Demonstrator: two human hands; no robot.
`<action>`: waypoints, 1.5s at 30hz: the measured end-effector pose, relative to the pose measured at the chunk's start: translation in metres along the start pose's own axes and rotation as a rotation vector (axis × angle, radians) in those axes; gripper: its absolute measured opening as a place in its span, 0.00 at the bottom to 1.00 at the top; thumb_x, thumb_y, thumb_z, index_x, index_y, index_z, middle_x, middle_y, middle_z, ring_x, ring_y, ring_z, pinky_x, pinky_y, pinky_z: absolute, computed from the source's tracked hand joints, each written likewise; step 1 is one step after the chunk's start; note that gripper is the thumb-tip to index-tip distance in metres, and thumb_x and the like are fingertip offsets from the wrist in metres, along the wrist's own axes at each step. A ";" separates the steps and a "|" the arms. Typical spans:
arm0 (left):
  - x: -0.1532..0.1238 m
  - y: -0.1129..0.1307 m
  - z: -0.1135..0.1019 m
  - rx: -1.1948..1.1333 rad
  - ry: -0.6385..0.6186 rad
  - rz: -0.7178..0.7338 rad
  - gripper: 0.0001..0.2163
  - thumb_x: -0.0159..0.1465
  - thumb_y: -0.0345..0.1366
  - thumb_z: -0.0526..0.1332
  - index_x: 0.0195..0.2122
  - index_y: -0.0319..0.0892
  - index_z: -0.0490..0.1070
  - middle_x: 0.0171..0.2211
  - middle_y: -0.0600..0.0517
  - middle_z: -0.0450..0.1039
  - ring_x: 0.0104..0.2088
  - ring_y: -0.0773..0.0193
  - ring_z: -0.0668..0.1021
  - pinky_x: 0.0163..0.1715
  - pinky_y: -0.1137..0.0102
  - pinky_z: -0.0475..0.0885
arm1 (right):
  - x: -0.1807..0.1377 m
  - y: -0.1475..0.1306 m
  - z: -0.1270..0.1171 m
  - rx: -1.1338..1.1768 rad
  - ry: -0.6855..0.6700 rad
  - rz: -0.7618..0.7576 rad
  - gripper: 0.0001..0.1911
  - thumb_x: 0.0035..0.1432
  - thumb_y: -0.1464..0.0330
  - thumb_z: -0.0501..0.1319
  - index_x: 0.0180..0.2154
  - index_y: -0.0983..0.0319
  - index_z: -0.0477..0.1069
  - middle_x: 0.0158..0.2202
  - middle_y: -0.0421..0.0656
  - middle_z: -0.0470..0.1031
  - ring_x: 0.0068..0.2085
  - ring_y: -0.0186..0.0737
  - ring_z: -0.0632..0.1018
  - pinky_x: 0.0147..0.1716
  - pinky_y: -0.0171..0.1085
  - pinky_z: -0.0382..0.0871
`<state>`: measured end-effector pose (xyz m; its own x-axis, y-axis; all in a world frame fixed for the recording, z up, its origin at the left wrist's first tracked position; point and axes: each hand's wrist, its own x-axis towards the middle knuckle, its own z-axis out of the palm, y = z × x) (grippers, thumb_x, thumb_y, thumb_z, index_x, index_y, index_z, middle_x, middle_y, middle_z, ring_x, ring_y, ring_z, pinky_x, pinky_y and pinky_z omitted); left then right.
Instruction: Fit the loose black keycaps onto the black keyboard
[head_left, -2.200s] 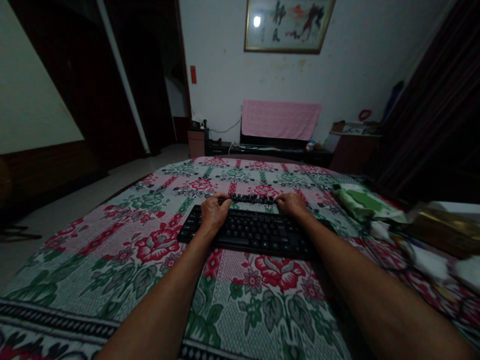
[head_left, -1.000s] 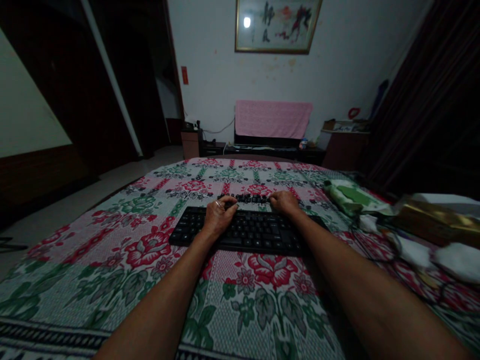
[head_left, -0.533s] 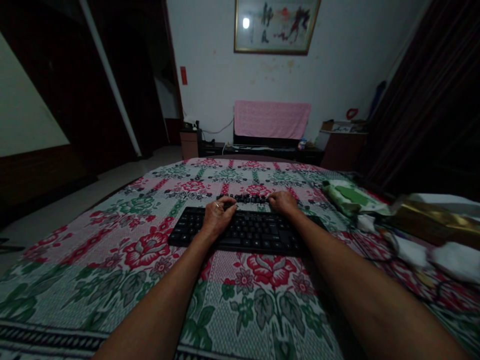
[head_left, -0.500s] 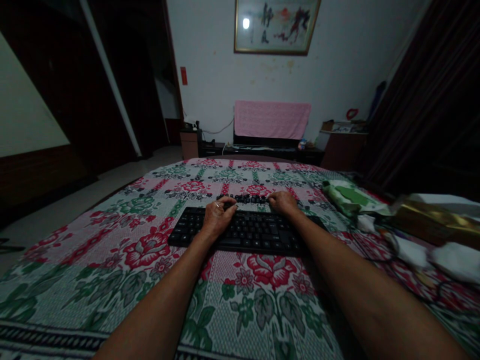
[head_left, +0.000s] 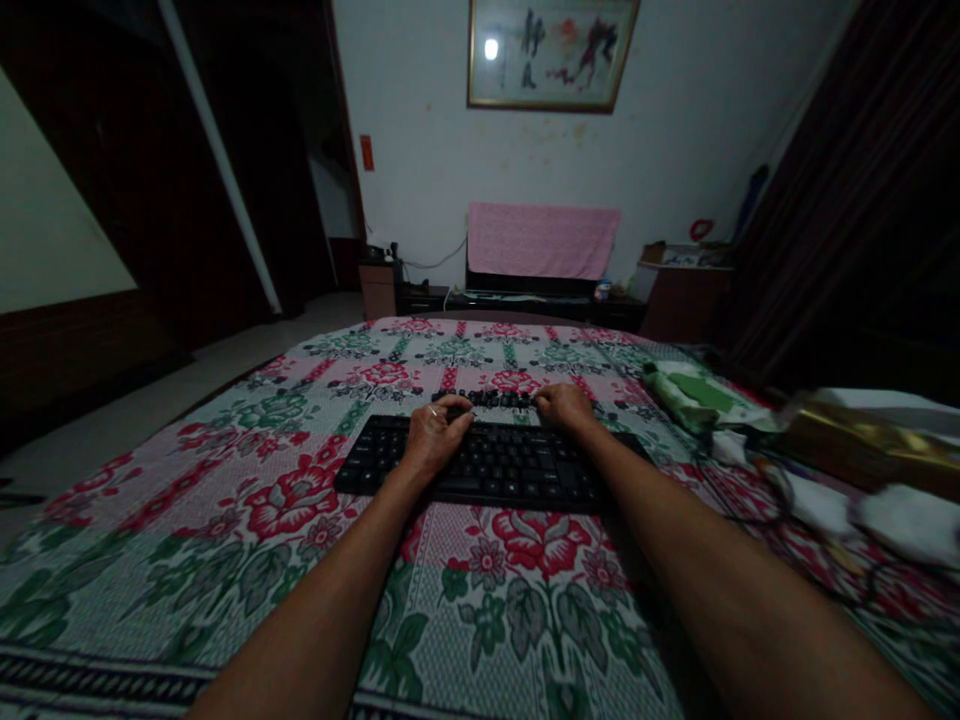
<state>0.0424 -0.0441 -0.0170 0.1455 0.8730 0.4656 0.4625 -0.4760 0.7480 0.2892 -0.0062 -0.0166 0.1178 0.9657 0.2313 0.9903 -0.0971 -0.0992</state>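
A black keyboard (head_left: 517,468) lies flat on the flowered tablecloth (head_left: 300,560) in front of me. Just past its far edge runs a row of small black pieces (head_left: 499,399) that look like loose keycaps. My left hand (head_left: 436,436), a ring on one finger, is over the keyboard's far left part. Its thumb and fingers are pinched together by the row's left end; whatever they hold is too small to name. My right hand (head_left: 567,408) is closed at the row's right end, its fingertips curled downward and mostly hidden.
To the right lie a green and white soft packet (head_left: 694,392), a gold box (head_left: 862,440), crumpled white pieces (head_left: 911,522) and dark cables. Beyond the table, a pink cloth (head_left: 544,240) hangs over a dark screen-like object by the wall, below a framed picture (head_left: 553,55).
Both hands stay at the row of small black pieces, with hardly any visible movement. The whole view has shifted very slightly.
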 end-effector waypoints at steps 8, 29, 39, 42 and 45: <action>0.000 0.001 0.000 0.028 -0.011 -0.009 0.07 0.55 0.35 0.61 0.35 0.42 0.75 0.30 0.53 0.78 0.30 0.65 0.77 0.34 0.73 0.68 | 0.002 0.000 0.000 0.059 0.033 0.068 0.16 0.55 0.66 0.54 0.44 0.57 0.75 0.42 0.45 0.78 0.43 0.41 0.76 0.41 0.35 0.66; 0.001 -0.001 0.000 0.053 -0.009 -0.034 0.09 0.56 0.37 0.60 0.36 0.43 0.75 0.32 0.52 0.78 0.35 0.61 0.78 0.38 0.70 0.70 | 0.013 0.014 -0.002 0.375 0.198 0.160 0.13 0.53 0.65 0.57 0.36 0.60 0.77 0.36 0.41 0.79 0.38 0.36 0.77 0.36 0.30 0.65; 0.000 -0.002 0.000 0.057 -0.004 -0.025 0.09 0.56 0.38 0.59 0.35 0.43 0.75 0.32 0.52 0.78 0.35 0.61 0.78 0.40 0.69 0.70 | 0.021 0.003 -0.002 0.202 0.036 0.151 0.15 0.54 0.61 0.56 0.32 0.60 0.79 0.32 0.43 0.79 0.34 0.37 0.77 0.30 0.30 0.62; 0.000 -0.001 0.001 0.052 0.002 -0.009 0.09 0.56 0.37 0.59 0.35 0.43 0.75 0.33 0.52 0.78 0.35 0.61 0.78 0.39 0.70 0.70 | 0.021 0.001 0.003 0.145 0.064 0.126 0.16 0.55 0.61 0.55 0.31 0.61 0.78 0.32 0.44 0.79 0.34 0.38 0.76 0.30 0.31 0.62; 0.000 -0.002 0.001 0.050 0.001 -0.012 0.09 0.56 0.37 0.59 0.35 0.43 0.75 0.33 0.52 0.78 0.35 0.61 0.78 0.39 0.69 0.71 | 0.020 0.000 0.005 0.089 0.092 0.092 0.16 0.55 0.61 0.54 0.32 0.60 0.78 0.34 0.45 0.79 0.36 0.39 0.76 0.33 0.31 0.63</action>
<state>0.0428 -0.0429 -0.0187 0.1385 0.8784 0.4575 0.5074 -0.4596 0.7289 0.2909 0.0145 -0.0166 0.2178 0.9273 0.3044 0.9651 -0.1581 -0.2089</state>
